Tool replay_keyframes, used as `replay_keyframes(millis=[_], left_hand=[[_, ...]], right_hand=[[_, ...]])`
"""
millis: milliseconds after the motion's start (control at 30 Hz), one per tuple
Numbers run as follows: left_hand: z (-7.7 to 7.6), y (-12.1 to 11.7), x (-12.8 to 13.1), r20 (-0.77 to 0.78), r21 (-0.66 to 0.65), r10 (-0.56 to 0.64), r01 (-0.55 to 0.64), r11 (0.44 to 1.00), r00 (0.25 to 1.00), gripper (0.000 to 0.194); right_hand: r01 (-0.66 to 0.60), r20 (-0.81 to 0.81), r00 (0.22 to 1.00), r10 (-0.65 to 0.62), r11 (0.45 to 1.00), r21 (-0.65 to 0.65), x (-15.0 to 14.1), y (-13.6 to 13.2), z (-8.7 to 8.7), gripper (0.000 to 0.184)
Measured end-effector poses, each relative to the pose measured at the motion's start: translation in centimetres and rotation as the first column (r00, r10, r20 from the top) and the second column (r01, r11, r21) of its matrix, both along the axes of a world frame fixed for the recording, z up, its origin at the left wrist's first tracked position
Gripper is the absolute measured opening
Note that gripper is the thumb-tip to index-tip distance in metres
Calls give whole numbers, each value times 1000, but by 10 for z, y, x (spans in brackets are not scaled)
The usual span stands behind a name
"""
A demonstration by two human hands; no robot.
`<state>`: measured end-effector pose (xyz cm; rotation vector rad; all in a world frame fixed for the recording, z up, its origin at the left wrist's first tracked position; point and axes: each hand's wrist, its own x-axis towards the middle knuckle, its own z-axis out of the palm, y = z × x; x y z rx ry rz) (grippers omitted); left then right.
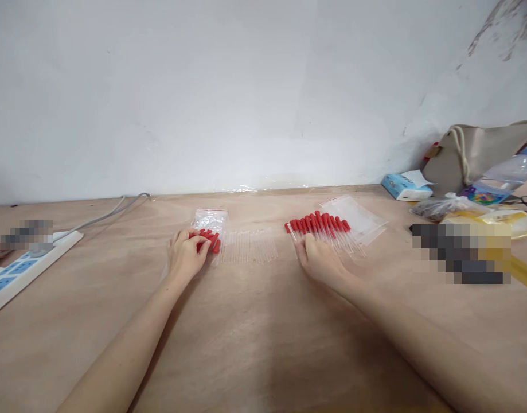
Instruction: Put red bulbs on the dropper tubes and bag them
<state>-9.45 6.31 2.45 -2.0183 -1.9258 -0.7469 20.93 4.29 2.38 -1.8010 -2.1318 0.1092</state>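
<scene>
My left hand [186, 253] rests on the wooden table [254, 332], its fingers curled over a small heap of red rubber bulbs [210, 238] beside a crumpled clear bag [210, 219]. Just right of it lies a row of clear glass tubes [250, 246]. My right hand [317, 259] lies palm down, its fingers bent over the near end of a row of droppers with red bulbs [318, 225]. Flat clear bags [355, 217] lie behind that row.
A white and blue power strip [24, 265] with a grey cable lies at the left edge, near another person's hand. At the right are a blue tissue pack [404, 187], a beige drawstring bag [478, 150] and plastic packets. A white wall stands behind.
</scene>
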Motion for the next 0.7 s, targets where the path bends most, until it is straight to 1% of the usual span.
replay_keyframes(millis=[100,167,200,267,300,333,367,400,433,500,567,633,700], left_hand=[[11,-3,6,64,60,-13,9,998,998,18],[16,-9,18,127,73,-112,103,992,986,17],[18,-13,25,151,55,-203,196,979,968,18],[18,-23,43,165,-34,-369,379,925,915,18],[16,-29,52,162,-98,-455,473,875,876,17],[15,-35,60,166,-168,-518,541,824,839,16],[13,-40,67,177,-232,-555,582,779,813,15],[11,-44,72,193,-276,-567,599,752,801,15],[9,-47,75,210,-300,-562,600,741,800,14],[4,-51,79,240,-308,-532,583,752,812,12],[-3,-53,82,268,-290,-529,591,753,805,16],[-13,-54,84,298,-254,-554,624,739,777,23],[-22,-54,88,324,-180,-565,636,750,759,18]], right_hand=[[-123,-143,980,135,989,85,17,-8,-11,23],[-197,-221,948,230,967,164,25,-12,-22,20],[-218,-245,933,264,955,201,28,-13,-28,20],[-247,-269,911,314,935,255,31,-14,-37,23],[-261,-272,902,335,925,276,31,-15,-40,26],[-275,-275,893,356,916,292,31,-15,-42,28],[-291,-277,885,375,908,302,31,-16,-43,28],[-306,-278,877,392,901,307,30,-17,-43,28],[-314,-280,872,401,898,308,28,-18,-43,26],[-321,-274,873,403,899,298,26,-21,-41,23],[-334,-250,877,410,895,297,23,-24,-39,20],[-355,-218,876,429,882,310,21,-26,-38,17],[-374,-193,872,449,868,327,19,-28,-37,15]])
